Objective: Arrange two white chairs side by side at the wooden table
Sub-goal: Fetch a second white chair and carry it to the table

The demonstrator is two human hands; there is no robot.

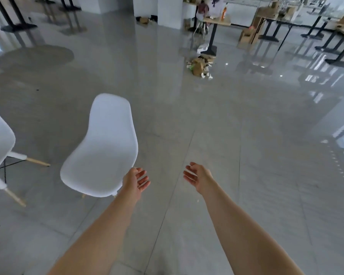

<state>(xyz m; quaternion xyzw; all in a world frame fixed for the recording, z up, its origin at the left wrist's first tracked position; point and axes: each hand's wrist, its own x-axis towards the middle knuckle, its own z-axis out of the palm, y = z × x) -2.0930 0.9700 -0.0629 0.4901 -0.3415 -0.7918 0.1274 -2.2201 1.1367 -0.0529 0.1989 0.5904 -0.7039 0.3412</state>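
While both the left hand (135,180) and right hand (197,176) hang empty with fingers loosely spread, the moulded white plastic chair (103,147) at near left probably wants a firm two-handed shell grip.

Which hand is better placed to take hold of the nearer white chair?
Left. The left hand is open beside the chair's seat edge; the right hand, also open, is over bare floor.
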